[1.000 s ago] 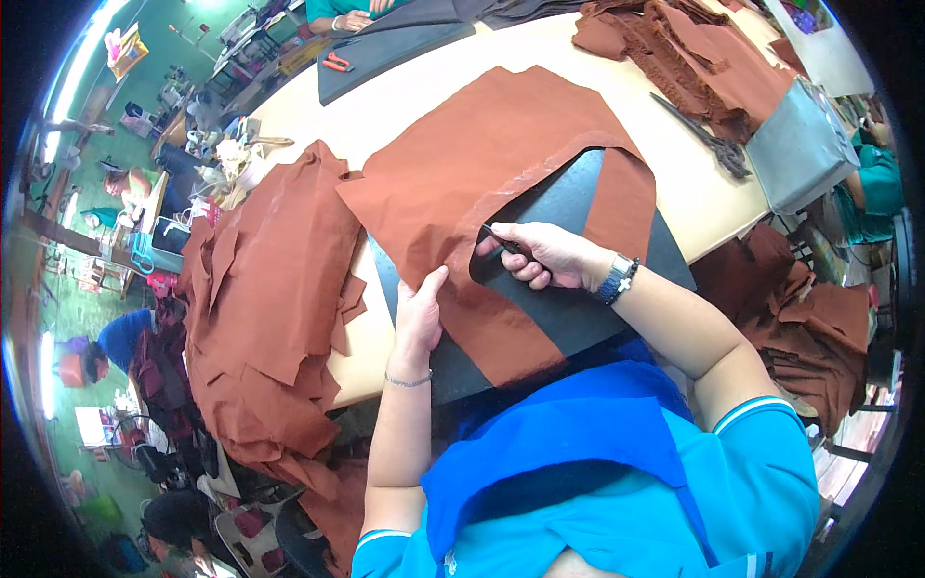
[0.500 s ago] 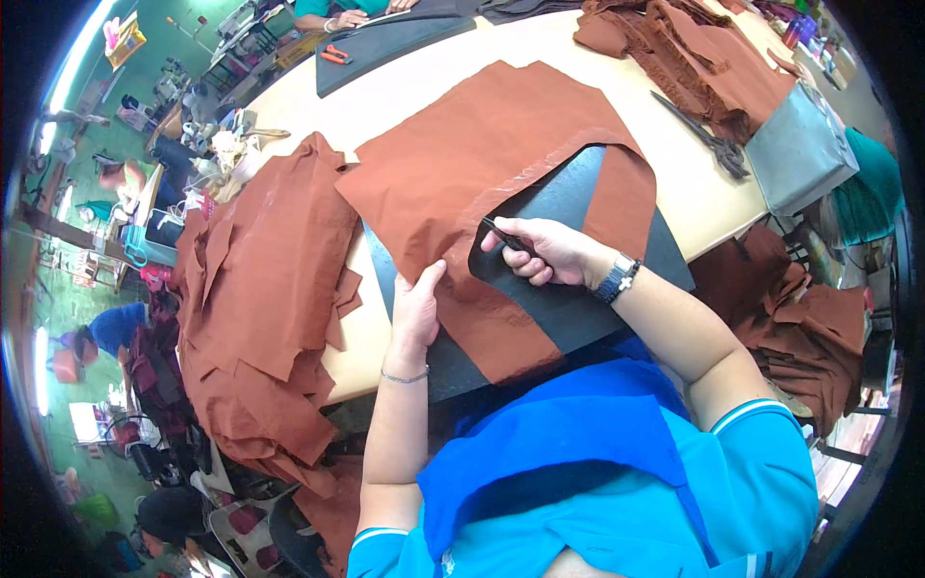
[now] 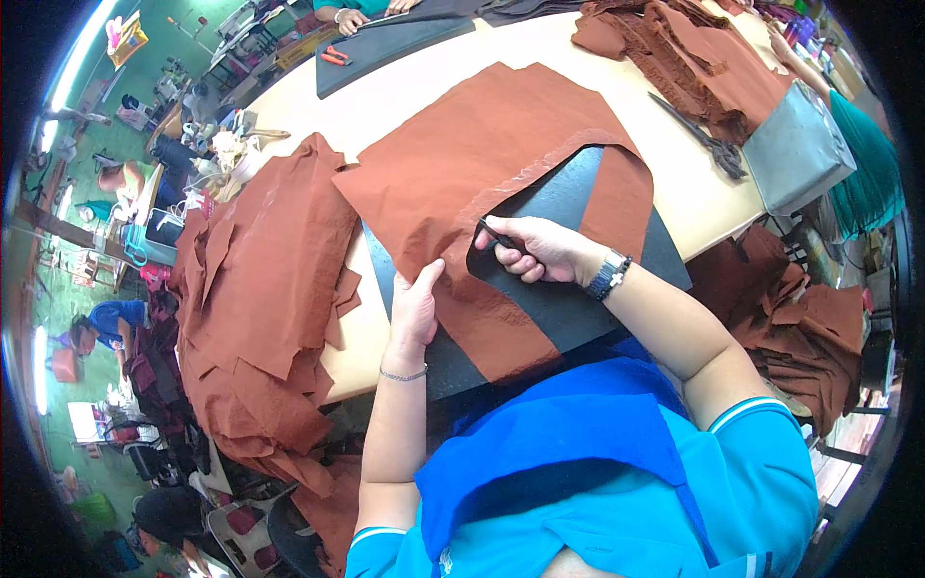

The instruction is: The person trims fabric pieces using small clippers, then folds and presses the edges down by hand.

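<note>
A large rust-brown fabric piece (image 3: 482, 135) with a frayed, curved inner edge lies over a black board (image 3: 554, 197). At its near left part, my left hand (image 3: 416, 306) is closed on the fabric, thumb on top and fingers hidden beneath. My right hand (image 3: 544, 252) is wrapped round small black snips (image 3: 495, 234), their tip against the fabric's curved edge. Whether the blades are apart is too small to tell.
A pile of brown fabric (image 3: 275, 260) hangs over the table (image 3: 361, 328) at left. Far right are more brown pieces (image 3: 694, 67), large dark scissors (image 3: 699, 130) and a grey metal box (image 3: 800, 149). Across the table, a person's hands (image 3: 361, 17) rest near red-handled snips (image 3: 336, 56).
My right hand and the snips have shifted slightly left along the fabric edge. My left hand stays in place. At far right, another person's arm has come into view.
</note>
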`<state>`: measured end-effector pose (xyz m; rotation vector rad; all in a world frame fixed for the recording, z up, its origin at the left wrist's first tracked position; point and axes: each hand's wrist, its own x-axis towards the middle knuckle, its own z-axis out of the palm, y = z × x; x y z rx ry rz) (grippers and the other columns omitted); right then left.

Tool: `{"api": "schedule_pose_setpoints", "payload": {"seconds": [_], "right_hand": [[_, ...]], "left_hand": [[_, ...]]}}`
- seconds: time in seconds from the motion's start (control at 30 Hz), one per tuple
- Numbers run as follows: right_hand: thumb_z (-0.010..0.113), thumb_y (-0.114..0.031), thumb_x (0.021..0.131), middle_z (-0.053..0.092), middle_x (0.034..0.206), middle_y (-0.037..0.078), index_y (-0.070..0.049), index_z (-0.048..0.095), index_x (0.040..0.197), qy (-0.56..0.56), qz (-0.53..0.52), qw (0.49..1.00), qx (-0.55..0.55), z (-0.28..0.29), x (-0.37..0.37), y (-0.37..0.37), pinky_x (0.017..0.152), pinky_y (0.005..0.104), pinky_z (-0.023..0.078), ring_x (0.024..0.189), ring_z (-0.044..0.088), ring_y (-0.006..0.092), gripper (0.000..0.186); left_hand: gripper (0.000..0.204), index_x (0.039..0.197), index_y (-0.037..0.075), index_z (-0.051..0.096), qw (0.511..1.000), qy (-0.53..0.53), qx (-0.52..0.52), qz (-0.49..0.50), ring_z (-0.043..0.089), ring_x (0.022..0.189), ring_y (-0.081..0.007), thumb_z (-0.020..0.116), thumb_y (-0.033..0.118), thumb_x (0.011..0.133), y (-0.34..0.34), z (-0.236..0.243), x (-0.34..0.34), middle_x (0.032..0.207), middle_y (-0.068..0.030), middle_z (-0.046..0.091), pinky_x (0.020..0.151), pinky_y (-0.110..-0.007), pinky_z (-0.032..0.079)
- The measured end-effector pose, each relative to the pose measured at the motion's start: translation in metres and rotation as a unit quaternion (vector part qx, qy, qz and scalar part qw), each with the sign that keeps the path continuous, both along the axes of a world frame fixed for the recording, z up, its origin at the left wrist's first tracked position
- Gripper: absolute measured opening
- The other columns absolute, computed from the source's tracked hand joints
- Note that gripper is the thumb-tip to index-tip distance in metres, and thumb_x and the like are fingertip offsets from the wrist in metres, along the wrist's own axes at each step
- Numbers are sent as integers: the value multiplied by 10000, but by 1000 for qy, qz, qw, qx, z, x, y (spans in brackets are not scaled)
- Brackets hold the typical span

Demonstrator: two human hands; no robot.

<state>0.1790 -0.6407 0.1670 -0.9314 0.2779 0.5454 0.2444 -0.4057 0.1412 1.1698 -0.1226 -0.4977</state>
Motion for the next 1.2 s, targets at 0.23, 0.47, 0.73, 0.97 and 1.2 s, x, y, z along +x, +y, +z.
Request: {"api": "schedule_pose_setpoints", "payload": {"seconds": [0.23, 0.47, 0.73, 0.97, 1.2], "right_hand": [[455, -458, 1125, 405, 726, -89, -117, 574, 1157, -28, 9, 999, -20, 0, -4, -6, 435, 175, 243, 538, 300, 8, 363], [441, -440, 1133, 399, 699, -82, -106, 584, 1131, -27, -2, 999, -34, 3, -2, -4, 426, 175, 252, 519, 304, 10, 363], [778, -405, 914, 706, 1150, 157, -56, 667, 1154, -362, -135, 661, -643, 20, -18, -31, 818, 406, 585, 921, 720, 310, 438], [745, -444, 914, 609, 1450, 219, -72, 674, 1274, -408, -45, 608, -680, -9, 8, 26, 967, 447, 583, 1159, 704, 352, 522], [693, -438, 979, 708, 1261, 167, -44, 669, 1285, -309, -29, 719, -622, 20, -31, -6, 874, 422, 585, 984, 723, 310, 499]], "left_hand": [[518, 1498, 38, 514, 1000, -4, -5, -10, 582, 1322, -242, 618, 16, 991, -5, 6, -1, 1462, -102, 596, 1113, -384, 480], [480, 1470, 18, 556, 999, -37, 13, 2, 581, 1315, -210, 626, 15, 995, -9, 12, -4, 1431, -93, 628, 1121, -360, 455], [572, 1502, -22, 467, 953, -208, 198, -99, 504, 1380, -229, 694, 63, 984, 58, 28, -62, 1490, -134, 546, 1189, -383, 369], [565, 1448, -16, 515, 799, -491, 297, 181, 540, 1337, -248, 750, 109, 950, 23, 121, -45, 1404, -141, 584, 1152, -388, 390], [244, 1196, 47, 714, 869, -404, 275, -76, 718, 1078, -248, 678, 192, 1002, -67, 55, 22, 1162, -135, 731, 965, -357, 547]]}}
